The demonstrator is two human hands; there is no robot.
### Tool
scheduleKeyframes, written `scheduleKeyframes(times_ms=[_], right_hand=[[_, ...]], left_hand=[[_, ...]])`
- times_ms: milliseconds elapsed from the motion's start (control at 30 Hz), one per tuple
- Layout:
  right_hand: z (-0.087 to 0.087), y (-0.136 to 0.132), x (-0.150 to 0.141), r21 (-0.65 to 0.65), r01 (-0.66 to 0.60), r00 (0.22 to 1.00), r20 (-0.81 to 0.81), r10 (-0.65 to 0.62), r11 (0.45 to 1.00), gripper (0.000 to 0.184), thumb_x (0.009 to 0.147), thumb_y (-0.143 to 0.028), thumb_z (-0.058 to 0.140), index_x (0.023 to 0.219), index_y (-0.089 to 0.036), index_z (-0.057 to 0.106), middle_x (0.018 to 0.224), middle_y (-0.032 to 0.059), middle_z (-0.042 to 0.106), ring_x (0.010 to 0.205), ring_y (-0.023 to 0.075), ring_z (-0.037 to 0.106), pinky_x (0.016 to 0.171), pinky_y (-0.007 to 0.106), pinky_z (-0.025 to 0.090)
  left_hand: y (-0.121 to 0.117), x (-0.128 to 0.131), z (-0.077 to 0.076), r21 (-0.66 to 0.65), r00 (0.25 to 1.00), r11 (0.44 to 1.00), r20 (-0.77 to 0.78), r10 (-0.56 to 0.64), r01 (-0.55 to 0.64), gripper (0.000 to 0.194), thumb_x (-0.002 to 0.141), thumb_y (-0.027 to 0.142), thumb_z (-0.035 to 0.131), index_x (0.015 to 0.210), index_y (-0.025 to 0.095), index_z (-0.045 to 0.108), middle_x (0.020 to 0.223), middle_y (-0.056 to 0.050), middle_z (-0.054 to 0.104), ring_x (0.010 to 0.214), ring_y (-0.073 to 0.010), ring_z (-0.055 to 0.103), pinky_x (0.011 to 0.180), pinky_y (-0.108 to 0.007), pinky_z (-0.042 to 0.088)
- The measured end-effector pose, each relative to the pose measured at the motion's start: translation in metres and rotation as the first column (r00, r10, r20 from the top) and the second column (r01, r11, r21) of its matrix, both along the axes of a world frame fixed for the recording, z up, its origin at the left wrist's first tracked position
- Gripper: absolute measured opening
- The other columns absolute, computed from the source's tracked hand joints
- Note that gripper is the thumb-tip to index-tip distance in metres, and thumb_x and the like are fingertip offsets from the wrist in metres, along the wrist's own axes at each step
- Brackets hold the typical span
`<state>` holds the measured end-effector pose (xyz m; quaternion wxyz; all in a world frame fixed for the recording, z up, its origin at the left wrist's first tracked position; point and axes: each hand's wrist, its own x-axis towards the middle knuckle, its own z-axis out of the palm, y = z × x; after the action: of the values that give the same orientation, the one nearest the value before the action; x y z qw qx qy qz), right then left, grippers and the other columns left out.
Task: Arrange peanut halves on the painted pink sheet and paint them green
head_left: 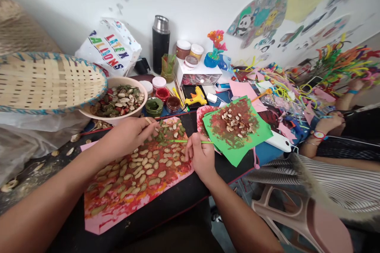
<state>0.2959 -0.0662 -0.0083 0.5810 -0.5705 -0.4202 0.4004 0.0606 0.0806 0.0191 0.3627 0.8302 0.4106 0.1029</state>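
Observation:
My right hand (203, 157) pinches a thin green paintbrush (179, 141), its tip pointing left toward green-painted peanuts. Above the upper part of a pink paper sheet (97, 225), my left hand (132, 136) has its fingertips pressed together near those peanuts. Whatever it may hold is hidden by the fingers. Many peanuts in the shell (144, 161) lie over the sheet, which is smeared with red, orange and brown paint. Beyond it stand open jars of green paint (154, 106), red paint (163, 95) and brown paint (173, 104).
At left, a bowl (143, 91) holds painted shells beside a woven basket (50, 83). Green paper (236, 158) with shell pieces lies right. A yellow glue gun (196, 97), black flask (161, 43) and small drawer box (202, 78) stand behind. Another person's hand (329, 122) is at far right.

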Motion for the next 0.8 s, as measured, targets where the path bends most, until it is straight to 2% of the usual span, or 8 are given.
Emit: scheduleKeyframes(times_ms=[133,267,467,667,800], right_hand=[[0.0001,-0.0002,0.0054,-0.01,0.046,0.999,-0.012,-0.046,0.999,0.083,0.105,-0.103,0.068,0.072,-0.028,0.06,0.049,-0.0087,0.047,0.037,0.014,0.056,0.043,0.025,0.043],[0.0007,0.0012,0.0069,-0.005,0.082,0.997,-0.011,-0.082,0.997,0.083,0.106,-0.102,0.067,0.071,-0.027,0.059,0.05,-0.0085,0.047,0.038,0.014,0.057,0.044,0.025,0.045],[-0.0021,0.0016,0.0025,-0.007,0.078,0.996,-0.03,-0.079,0.997,0.083,0.105,-0.104,0.067,0.073,-0.027,0.06,0.05,-0.0086,0.047,0.038,0.0137,0.057,0.043,0.024,0.043],[-0.0031,0.0033,0.0037,-0.019,0.075,0.996,-0.038,-0.075,0.997,0.082,0.105,-0.103,0.068,0.074,-0.027,0.059,0.051,-0.009,0.047,0.039,0.0142,0.057,0.044,0.025,0.044],[-0.0027,0.0041,0.0024,-0.015,0.077,0.995,-0.057,-0.078,0.997,0.082,0.105,-0.103,0.069,0.075,-0.027,0.059,0.051,-0.0096,0.046,0.039,0.0137,0.056,0.044,0.024,0.043]], left_hand=[[0.0001,0.0005,0.0008,-0.011,1.0,1.0,-0.024,0.0,0.0,0.078,0.109,0.091,0.034,0.085,0.031,0.077,0.102,-0.011,0.094,0.075,-0.029,0.081,0.072,-0.039,0.065],[0.0008,0.0005,0.0009,-0.011,1.0,1.0,-0.022,-0.008,0.008,0.077,0.109,0.09,0.036,0.086,0.031,0.079,0.097,-0.009,0.093,0.076,-0.0286,0.082,0.078,-0.039,0.068],[0.0011,0.0004,0.0015,-0.032,1.0,0.999,0.024,-0.001,0.001,0.082,0.108,0.097,0.038,0.085,0.03,0.081,0.096,-0.009,0.093,0.074,-0.0282,0.082,0.073,-0.038,0.067],[0.0017,-0.0003,0.0013,-0.011,0.999,1.0,0.032,0.007,-0.007,0.085,0.106,0.1,0.04,0.079,0.031,0.081,0.096,-0.01,0.094,0.077,-0.0301,0.083,0.08,-0.041,0.07],[0.0012,-0.0001,0.0022,-0.039,0.999,0.999,0.034,0.017,-0.015,0.086,0.105,0.102,0.039,0.081,0.031,0.08,0.096,-0.009,0.094,0.076,-0.0292,0.083,0.076,-0.04,0.069]])
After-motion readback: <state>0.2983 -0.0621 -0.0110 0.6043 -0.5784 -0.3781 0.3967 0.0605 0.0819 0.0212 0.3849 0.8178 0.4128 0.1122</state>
